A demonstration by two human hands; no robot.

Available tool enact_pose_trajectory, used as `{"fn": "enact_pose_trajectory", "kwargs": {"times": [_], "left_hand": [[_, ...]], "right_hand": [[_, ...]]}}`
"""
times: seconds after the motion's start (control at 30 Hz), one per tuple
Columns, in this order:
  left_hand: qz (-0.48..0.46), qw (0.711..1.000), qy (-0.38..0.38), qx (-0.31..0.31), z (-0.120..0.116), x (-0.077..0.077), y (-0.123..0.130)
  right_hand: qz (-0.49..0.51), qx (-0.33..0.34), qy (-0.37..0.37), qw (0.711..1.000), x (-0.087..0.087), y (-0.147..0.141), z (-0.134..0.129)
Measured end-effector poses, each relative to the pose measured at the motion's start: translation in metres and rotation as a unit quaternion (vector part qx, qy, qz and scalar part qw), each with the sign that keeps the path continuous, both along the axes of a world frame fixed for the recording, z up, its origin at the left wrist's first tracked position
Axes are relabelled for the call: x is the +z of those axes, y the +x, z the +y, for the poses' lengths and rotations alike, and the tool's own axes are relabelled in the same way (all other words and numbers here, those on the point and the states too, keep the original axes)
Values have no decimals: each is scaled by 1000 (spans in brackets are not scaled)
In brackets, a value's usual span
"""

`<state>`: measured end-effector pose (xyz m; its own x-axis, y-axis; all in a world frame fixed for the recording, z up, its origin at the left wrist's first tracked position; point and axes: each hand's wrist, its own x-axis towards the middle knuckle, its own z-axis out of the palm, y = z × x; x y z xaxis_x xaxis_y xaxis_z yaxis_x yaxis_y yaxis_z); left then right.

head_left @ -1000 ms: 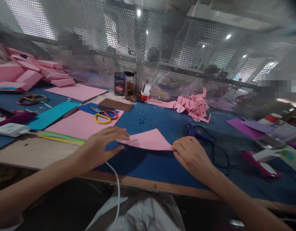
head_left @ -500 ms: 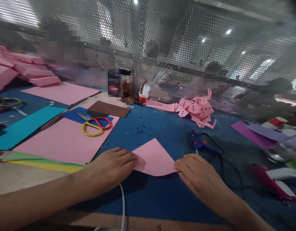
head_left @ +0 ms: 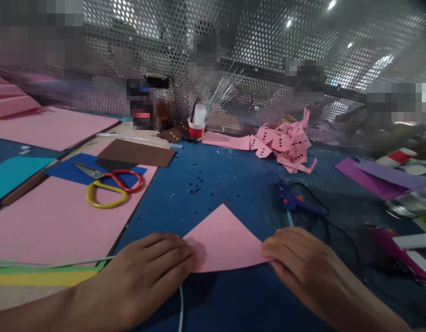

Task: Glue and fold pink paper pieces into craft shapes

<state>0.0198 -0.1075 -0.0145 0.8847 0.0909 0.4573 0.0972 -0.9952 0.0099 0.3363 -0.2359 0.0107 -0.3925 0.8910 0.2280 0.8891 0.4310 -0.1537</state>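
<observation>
The pink paper triangle (head_left: 228, 242) was at the near middle of the blue work surface (head_left: 220, 184), between the two hands, one corner pointing to the far side and its near edge bowed. The left hand (head_left: 154, 272) grasped the left corner with its fingers closed over it, the thumb hidden; the right hand (head_left: 303, 258) pinched the right corner. The paper looked thin and very light, springy enough to keep its shape yet likely to crease or tear under a hard pull. It seemed best held lightly at its side corners, with the flat middle left unpressed.

At the far side, a red-and-white cup (head_left: 196, 128) held a white item (head_left: 200, 112) and something dark; thin clear sticks (head_left: 227, 87) rose from it or from just behind it. Left of the cup stood a dark-lidded jar (head_left: 163, 110) with brownish contents, too blurred to name. A clear container (head_left: 411, 203) showed at the right edge, what it held being impossible to tell.
</observation>
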Motion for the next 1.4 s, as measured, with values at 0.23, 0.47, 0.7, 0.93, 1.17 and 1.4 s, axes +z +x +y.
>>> {"fn": "enact_pose_trajectory", "kwargs": {"times": [0.23,0.47,0.7,0.93,1.17,1.4], "left_hand": [[25,999,11,-17,-9,-5,1],[27,999,13,-32,-12,-8,-3],[19,999,26,-30,-13,-13,0],[17,1000,9,-23,-12,-10,2],[12,999,-5,-30,-12,-17,0],[4,999,-11,-34,-11,-17,1]], "right_hand": [[-21,18,-78,997,-1,-4,-18],[23,53,-62,996,8,-32,22],[-74,83,-25,994,-15,-42,98],[-52,16,33,998,-14,-31,124],[-42,74,-32,996,-11,-48,131],[-118,91,-11,989,-12,-57,139]]}}
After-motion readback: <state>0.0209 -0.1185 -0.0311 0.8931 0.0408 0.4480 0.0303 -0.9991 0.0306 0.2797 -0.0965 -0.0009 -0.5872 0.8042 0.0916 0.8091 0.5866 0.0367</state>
